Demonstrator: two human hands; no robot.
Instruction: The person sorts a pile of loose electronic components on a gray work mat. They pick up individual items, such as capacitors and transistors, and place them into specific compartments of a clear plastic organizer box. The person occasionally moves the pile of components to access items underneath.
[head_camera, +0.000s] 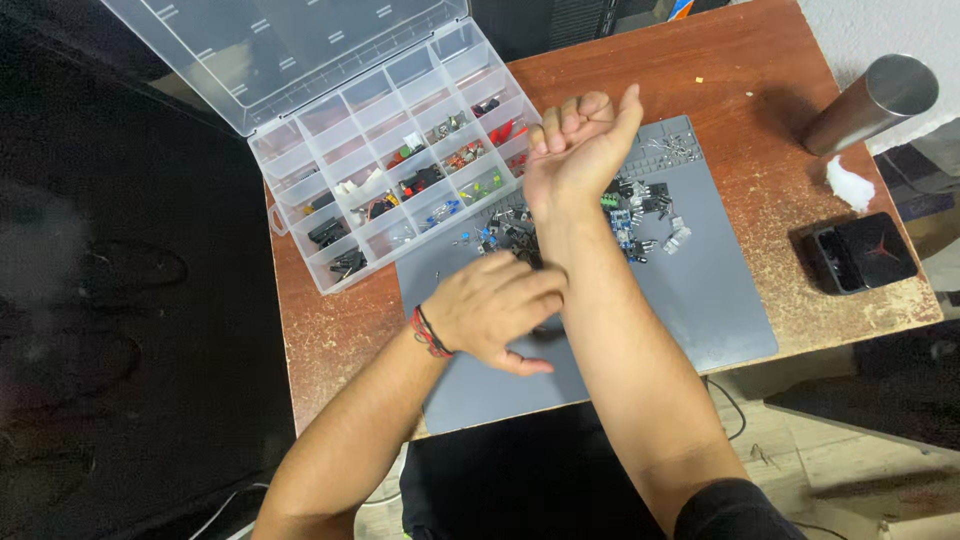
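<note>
The fingers of the right hand (578, 150) are curled loosely inward, grasping nothing that shows; the hand is raised above the far part of the grey mat (700, 290), its back turned toward the camera and the thumb sticking up at the right. The fingers of the left hand (497, 308) are bent and point toward the right forearm (620, 350), touching or almost touching it just below the wrist; they hold nothing visible. A red and black wristband (428, 333) circles the left wrist.

Under and between the two hands lies a loose heap of small electronic parts (640, 215) on the mat: dark pieces, small blue boards, a green block and short metal pins nearer the mat's far edge. None of them is in either hand.

Left of the mat, touching its far-left corner, stands a clear plastic organiser box (400, 170) with its lid tipped open; its compartments hold more small parts, black, red, green, white and blue.

All this rests on a worn reddish wooden tabletop (760, 80). At its right side stand a tilted metal cylinder (870, 102), a wad of white material (850, 185) just beside it, and a small black box (862, 255) nearer the front edge.
</note>
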